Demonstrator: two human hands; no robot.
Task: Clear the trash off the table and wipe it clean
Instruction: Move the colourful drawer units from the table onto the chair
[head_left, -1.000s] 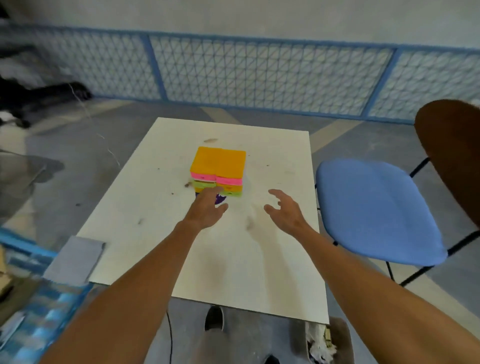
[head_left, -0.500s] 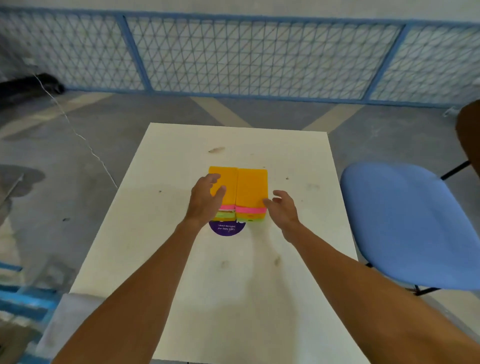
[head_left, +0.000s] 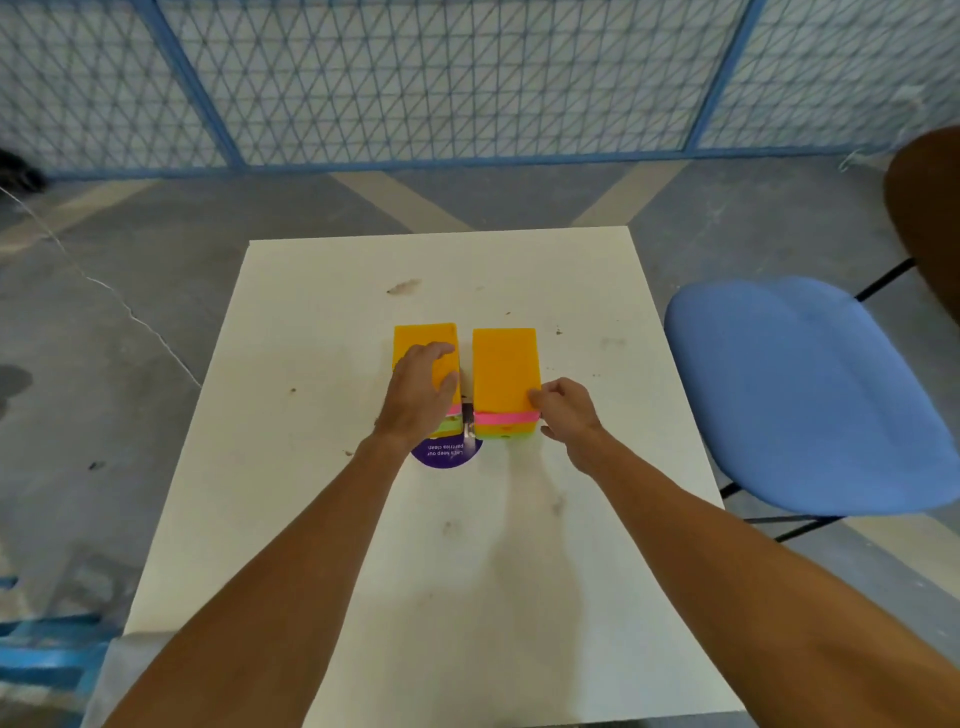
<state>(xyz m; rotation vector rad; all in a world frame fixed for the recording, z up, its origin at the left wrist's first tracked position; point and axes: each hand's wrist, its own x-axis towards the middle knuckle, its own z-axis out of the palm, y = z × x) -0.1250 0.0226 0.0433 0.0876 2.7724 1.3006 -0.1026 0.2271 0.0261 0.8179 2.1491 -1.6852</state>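
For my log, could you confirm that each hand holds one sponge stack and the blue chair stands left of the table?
Not quite: the head view shows the blue chair right of the table. The left hand does hold the left stack, the right hand the right stack.

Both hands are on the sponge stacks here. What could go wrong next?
The left hand grips the left orange-topped foam sponge stack, the right hand pinches the near corner of the right orange-topped foam sponge stack; lifted so, its layers might slip apart. The round purple printed label beneath them could stay behind on the white table.
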